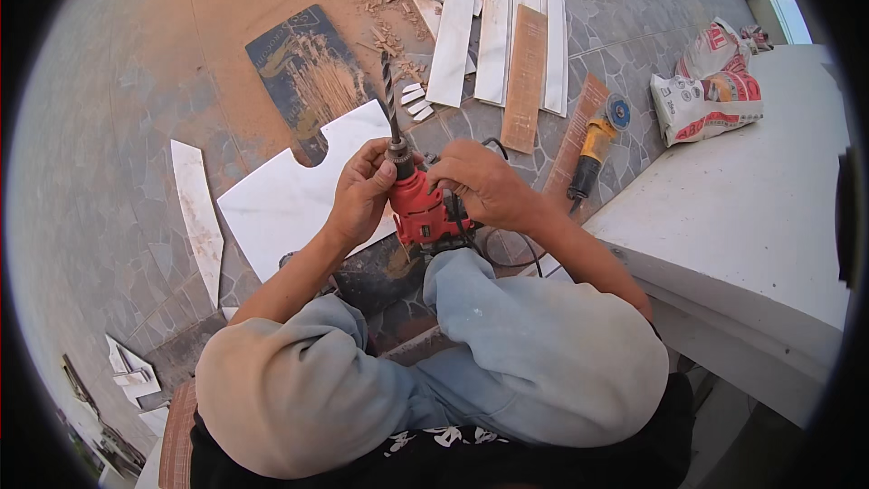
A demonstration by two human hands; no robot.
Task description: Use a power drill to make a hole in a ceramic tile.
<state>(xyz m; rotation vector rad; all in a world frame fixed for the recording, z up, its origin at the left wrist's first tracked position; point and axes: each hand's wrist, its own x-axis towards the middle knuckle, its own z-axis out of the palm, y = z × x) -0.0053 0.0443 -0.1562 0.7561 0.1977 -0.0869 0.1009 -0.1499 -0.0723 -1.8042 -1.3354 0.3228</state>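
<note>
Left hand (356, 195): your thumb and fingers pinching the chuck (398, 153)
Right hand (484, 185): curled, can't tell what you're pinching
Red drill (420, 208): between your hands, bit (390, 100) pointing away from you

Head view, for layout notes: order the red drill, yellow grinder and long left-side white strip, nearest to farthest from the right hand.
1. Red drill: centre, beside right hand.
2. Yellow grinder: right side.
3. White strip: left side.

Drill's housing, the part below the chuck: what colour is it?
The drill's housing is red; it shows best in the head view.
</note>
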